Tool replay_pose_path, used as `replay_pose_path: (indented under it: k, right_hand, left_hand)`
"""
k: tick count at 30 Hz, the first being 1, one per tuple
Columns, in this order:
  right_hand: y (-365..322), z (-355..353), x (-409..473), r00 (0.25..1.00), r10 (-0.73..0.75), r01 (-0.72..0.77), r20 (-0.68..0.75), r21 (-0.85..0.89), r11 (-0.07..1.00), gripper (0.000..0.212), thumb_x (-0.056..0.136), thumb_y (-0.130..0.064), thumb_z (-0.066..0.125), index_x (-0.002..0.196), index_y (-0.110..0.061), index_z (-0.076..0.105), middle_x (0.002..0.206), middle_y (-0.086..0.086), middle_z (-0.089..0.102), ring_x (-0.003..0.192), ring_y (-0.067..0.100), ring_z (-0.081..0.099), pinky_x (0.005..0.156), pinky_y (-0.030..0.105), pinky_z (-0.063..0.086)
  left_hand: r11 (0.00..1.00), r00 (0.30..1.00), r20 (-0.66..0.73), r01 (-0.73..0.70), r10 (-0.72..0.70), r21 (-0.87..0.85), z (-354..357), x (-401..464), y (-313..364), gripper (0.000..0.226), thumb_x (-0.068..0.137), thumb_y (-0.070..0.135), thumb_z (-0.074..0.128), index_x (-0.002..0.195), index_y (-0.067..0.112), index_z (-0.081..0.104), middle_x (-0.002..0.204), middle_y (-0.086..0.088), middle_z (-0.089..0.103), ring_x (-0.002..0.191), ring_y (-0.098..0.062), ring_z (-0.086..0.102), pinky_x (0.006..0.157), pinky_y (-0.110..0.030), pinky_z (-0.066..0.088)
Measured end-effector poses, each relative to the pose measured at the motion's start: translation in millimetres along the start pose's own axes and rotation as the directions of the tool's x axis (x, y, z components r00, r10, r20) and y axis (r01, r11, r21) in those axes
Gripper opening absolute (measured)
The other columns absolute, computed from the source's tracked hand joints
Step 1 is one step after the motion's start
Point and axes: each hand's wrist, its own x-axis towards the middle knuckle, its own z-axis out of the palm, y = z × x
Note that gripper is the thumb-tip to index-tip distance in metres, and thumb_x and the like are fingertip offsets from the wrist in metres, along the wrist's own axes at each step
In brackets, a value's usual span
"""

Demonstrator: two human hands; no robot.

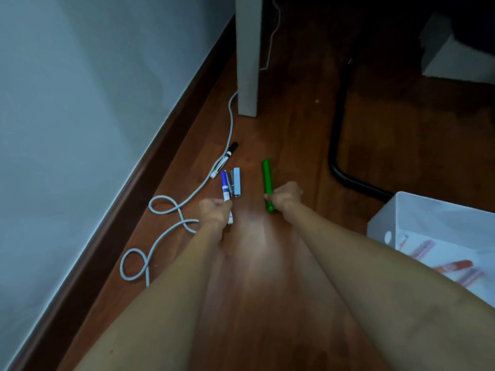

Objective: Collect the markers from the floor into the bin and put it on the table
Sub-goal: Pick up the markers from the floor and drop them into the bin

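- Blue-capped white marker [225, 187] gripped in left hand [214, 212], frame centre
- Green plastic marker [267, 180] clasped by right hand [285, 196]
- Translucent white plastic bin [401, 223] lower right

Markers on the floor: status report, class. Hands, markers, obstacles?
Left hand shut on blue marker, right hand on green marker. Black marker lies on grey cable. Bin right.

Bin [417, 210] cut by right edge; markers inside [452, 266] blurred.

Blue-capped marker [225, 189] and green marker [267, 180] gripped above floor; black-capped marker [224, 159] lies beyond; bin [417, 210] rightward.
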Motion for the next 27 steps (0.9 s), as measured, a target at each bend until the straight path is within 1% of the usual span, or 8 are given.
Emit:
replay_pose_path:
  k: [5,9,12,15,18,22,24,27]
  right_hand:
    - [-11,-35,-7,0.999,-0.008,0.012,-0.031,0.138,0.99,0.037,0.077,-0.02,0.084,0.107,-0.003,0.073,0.118,0.013,0.071,0.109,0.023,0.068,0.092,0.023,0.051]
    - [-19,-85,-13,0.996,-0.079,0.085,-0.041,0.211,0.974,0.026,0.081,-0.018,0.08,0.101,-0.004,0.073,0.112,0.01,0.071,0.094,0.018,0.064,0.084,0.018,0.048]
    - [-16,-130,-25,0.983,-0.137,0.164,-0.124,0.239,0.957,0.013,0.083,-0.018,0.079,0.089,-0.008,0.074,0.099,0.006,0.07,0.099,0.018,0.066,0.085,0.021,0.051]
    - [-4,-177,-32,0.972,-0.139,0.182,-0.188,0.236,0.955,0.009,0.083,-0.02,0.078,0.083,-0.012,0.075,0.093,0.004,0.071,0.095,0.017,0.067,0.086,0.023,0.052]
    - [18,-220,-34,0.968,-0.082,0.15,-0.237,0.286,0.946,0.013,0.077,-0.023,0.08,0.068,-0.017,0.073,0.09,0.006,0.075,0.092,0.022,0.072,0.091,0.034,0.058]
    - [76,-256,-20,0.959,0.003,0.107,-0.284,0.374,0.921,0.018,0.059,-0.03,0.079,0.063,-0.013,0.073,0.086,0.017,0.077,0.087,0.034,0.074,0.081,0.049,0.061]
    - [100,-266,-28,0.952,0.051,0.088,-0.303,0.426,0.9,0.022,0.056,-0.031,0.076,0.065,-0.012,0.072,0.082,0.017,0.076,0.084,0.037,0.074,0.078,0.052,0.061]
    - [117,-280,-73,0.928,0.126,0.062,-0.351,0.478,0.876,0.016,0.065,-0.027,0.075,0.068,-0.012,0.07,0.085,0.021,0.075,0.086,0.039,0.073,0.079,0.053,0.061]
  left_hand:
    - [0.994,0.995,-0.008,-0.096,0.096,-0.057,-7,-12,51,0.013,0.081,0.013,0.067,0.072,0.005,0.071,0.055,-0.004,0.059,0.049,-0.014,0.062,0.044,-0.012,0.044]
    - [0.987,0.977,0.156,-0.136,0.148,-0.08,18,-32,83,0.012,0.081,0.014,0.072,0.071,0.009,0.068,0.075,-0.013,0.066,0.072,-0.022,0.061,0.061,-0.024,0.048]
    - [0.982,0.949,0.253,-0.175,0.187,-0.069,42,-64,106,0.008,0.082,0.014,0.071,0.085,0.007,0.07,0.081,-0.014,0.068,0.073,-0.022,0.063,0.068,-0.028,0.05]
    - [0.978,0.912,0.354,-0.203,0.206,-0.046,73,-93,121,0.01,0.083,0.017,0.072,0.075,0.014,0.066,0.076,-0.011,0.068,0.067,-0.023,0.063,0.062,-0.027,0.053]
    - [0.971,0.877,0.422,-0.235,0.23,-0.041,100,-119,132,0.015,0.081,0.018,0.074,0.069,0.018,0.064,0.08,-0.013,0.069,0.074,-0.023,0.065,0.075,-0.035,0.056]
    - [0.959,0.817,0.51,-0.276,0.269,-0.065,132,-158,147,0.015,0.078,0.018,0.078,0.067,0.017,0.068,0.083,-0.016,0.071,0.076,-0.024,0.066,0.085,-0.041,0.059]
    - [0.955,0.768,0.577,-0.286,0.278,-0.079,146,-179,154,0.008,0.08,0.013,0.078,0.079,0.006,0.072,0.083,-0.019,0.069,0.07,-0.026,0.066,0.077,-0.041,0.061]
    - [0.945,0.685,0.676,-0.322,0.271,-0.052,166,-218,162,0.017,0.081,0.007,0.076,0.092,-0.004,0.07,0.09,-0.021,0.07,0.062,-0.025,0.065,0.056,-0.026,0.06]
